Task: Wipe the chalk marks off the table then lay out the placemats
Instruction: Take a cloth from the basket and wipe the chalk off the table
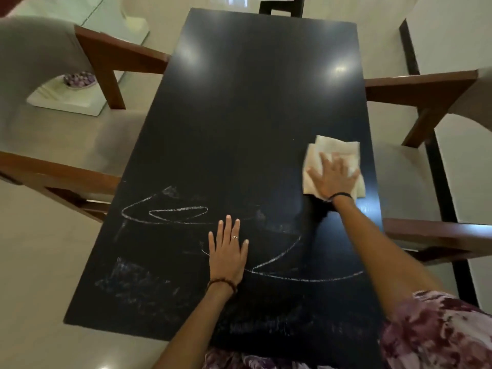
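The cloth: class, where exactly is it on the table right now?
In the head view, the cloth lies flat on the table near its right edge, under the right hand, beyond the chalk marks.

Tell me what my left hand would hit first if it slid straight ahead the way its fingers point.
Probably the chalk loop, just past the left hand fingertips; beyond that the table looks bare.

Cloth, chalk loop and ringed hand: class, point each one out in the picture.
cloth [343, 149]: head view, its far folded part beyond the fingers.
chalk loop [177, 209]: head view, upper stroke of the inner oval.
left hand [228, 253]: head view, back of the hand below the ring.
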